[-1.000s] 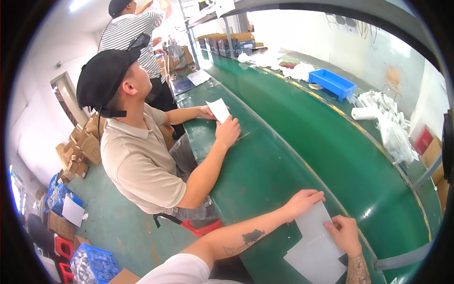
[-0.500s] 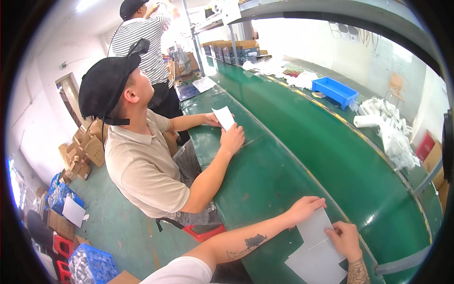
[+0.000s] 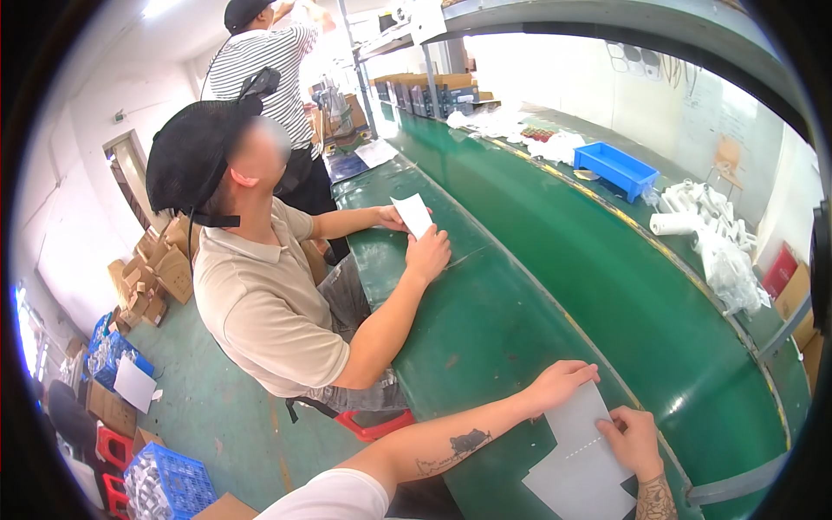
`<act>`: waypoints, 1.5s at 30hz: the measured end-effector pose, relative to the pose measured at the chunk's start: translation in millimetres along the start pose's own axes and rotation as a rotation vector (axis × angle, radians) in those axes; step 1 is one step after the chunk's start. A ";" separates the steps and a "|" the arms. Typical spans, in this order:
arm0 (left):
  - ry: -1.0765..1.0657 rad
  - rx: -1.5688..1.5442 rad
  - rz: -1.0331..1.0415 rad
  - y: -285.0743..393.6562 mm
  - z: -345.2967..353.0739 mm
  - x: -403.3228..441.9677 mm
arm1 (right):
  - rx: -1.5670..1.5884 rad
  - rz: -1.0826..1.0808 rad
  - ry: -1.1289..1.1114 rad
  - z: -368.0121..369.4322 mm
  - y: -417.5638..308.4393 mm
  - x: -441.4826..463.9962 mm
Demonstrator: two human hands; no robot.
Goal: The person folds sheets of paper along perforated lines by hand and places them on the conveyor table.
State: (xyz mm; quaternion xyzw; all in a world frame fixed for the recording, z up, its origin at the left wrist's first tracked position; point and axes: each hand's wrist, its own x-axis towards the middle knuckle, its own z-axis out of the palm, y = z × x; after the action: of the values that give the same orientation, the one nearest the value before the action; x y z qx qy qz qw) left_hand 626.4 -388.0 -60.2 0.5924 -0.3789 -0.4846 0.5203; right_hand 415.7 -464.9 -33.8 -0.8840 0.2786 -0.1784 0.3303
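A pale grey sheet [image 3: 579, 451] with a dashed line across it lies on the green table [image 3: 472, 347] at the lower right. My left hand [image 3: 563, 385] is closed on the sheet's upper end, fingers pressed together. At the sheet's right edge, my right hand [image 3: 631, 438] pinches it between thumb and fingers. The lower part of the sheet is wider and has angled edges.
A seated co-worker [image 3: 269, 303] holds a white card [image 3: 412, 215] to the left. Another person [image 3: 260, 65] stands behind. A green conveyor belt [image 3: 555, 234] runs beyond the table, with a blue tray [image 3: 615, 169] and white plastic bags [image 3: 724, 260] on its far side.
Compared with a second ago, the view has shifted slightly, so the co-workers and table appear a little lower and further right. Both my hands stay on the sheet.
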 end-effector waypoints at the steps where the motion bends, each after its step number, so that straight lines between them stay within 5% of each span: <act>1: 0.002 0.013 0.007 -0.3 0.0 0.1 | -0.001 -0.009 0.005 0.4 0.6 -0.1; 11: 0.019 0.009 -0.038 1.5 1.7 -0.1 | -0.008 -0.024 -0.005 -5.1 -3.1 0.5; 14: 0.028 -0.039 0.009 -3.7 0.5 4.0 | 0.114 0.141 -0.081 -13.9 -3.8 1.3; 17: -0.029 -0.345 -0.031 3.3 -5.0 4.4 | 0.570 0.280 -0.183 -23.8 10.0 -2.3; 20: -0.065 -0.471 -0.123 9.3 -8.4 1.6 | 1.125 0.167 -0.204 -27.7 11.9 -8.0; 25: -0.084 -0.668 -0.210 11.1 2.2 -0.2 | 0.467 0.296 -0.118 -24.8 3.9 2.5; 28: -0.089 -0.730 -0.199 15.1 1.4 -0.5 | 0.016 0.151 0.041 -21.8 -0.7 0.3; 31: -0.102 -0.790 -0.191 23.6 -3.4 -3.8 | 0.379 0.218 0.005 -32.4 0.1 -0.1; 34: -0.113 -0.780 -0.169 22.0 -3.8 -3.1 | 1.289 0.199 -0.085 -39.9 -0.2 -7.0; 37: -0.156 -0.806 -0.253 28.3 1.5 -8.3 | 1.153 0.204 -0.204 -36.4 -7.1 -4.9; 38: -0.170 -0.807 -0.258 27.2 3.4 -9.1 | 0.476 0.137 -0.022 -28.2 -10.8 -3.6; 39: -0.181 -0.805 -0.264 25.8 5.6 -8.9 | 0.175 0.200 -0.040 -21.9 -13.2 -2.1; 41: -0.136 -0.782 -0.238 23.0 7.6 -8.8 | -0.078 -0.004 0.074 -6.1 -4.0 -1.6; 45: -0.083 -0.856 -0.265 26.1 1.1 -7.6 | 0.297 0.207 0.017 -19.4 -9.1 -0.2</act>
State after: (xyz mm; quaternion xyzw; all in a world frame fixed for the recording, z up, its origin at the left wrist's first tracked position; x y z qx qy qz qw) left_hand 624.9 -385.6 -33.2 0.3475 -0.0857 -0.6835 0.6361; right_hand 409.3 -468.5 -13.7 -0.7907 0.3414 -0.1902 0.4713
